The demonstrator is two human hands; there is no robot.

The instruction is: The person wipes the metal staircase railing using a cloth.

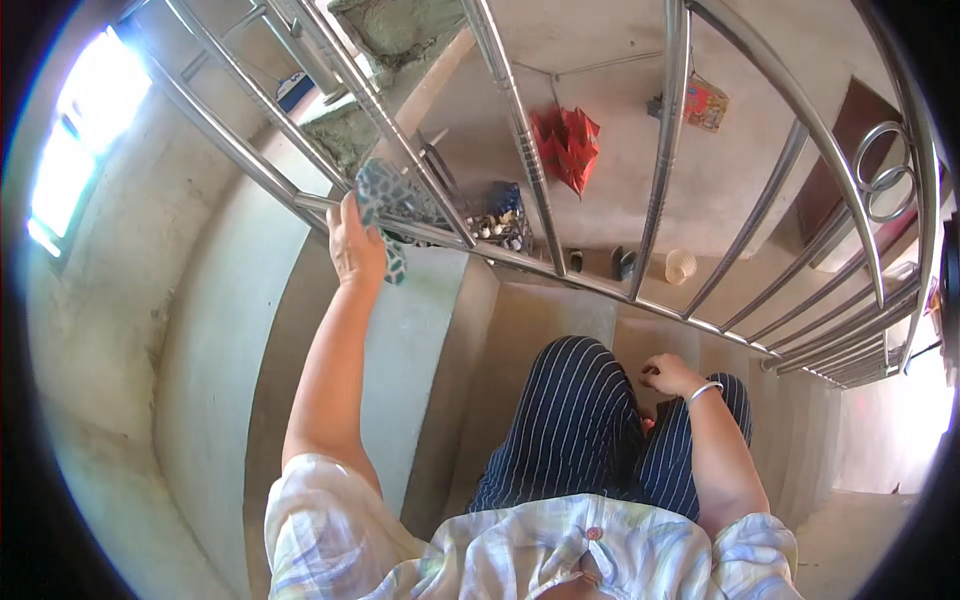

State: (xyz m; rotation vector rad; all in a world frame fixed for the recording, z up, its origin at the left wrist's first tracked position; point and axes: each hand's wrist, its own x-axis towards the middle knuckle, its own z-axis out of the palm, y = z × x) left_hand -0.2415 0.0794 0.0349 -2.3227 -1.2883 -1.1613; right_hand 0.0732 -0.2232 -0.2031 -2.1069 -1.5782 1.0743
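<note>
My left hand [356, 243] is closed on a patterned green and white cloth [380, 192], pressed against the metal railing [430, 232] at its lower bar. Part of the cloth hangs below the bar beside my fingers. My right hand [672, 376], with a bracelet on the wrist, rests by my knees over the striped dark trousers [575, 420]. Its fingers are curled, and whether anything lies in them is too small to tell.
Stair steps [415, 340] run beneath me and down to the right. Beyond the railing are a red hanging object [568, 148], a rack of small items [500, 228], shoes [624, 264] and a pale basket [680, 267]. A bright window [85, 130] is at the upper left.
</note>
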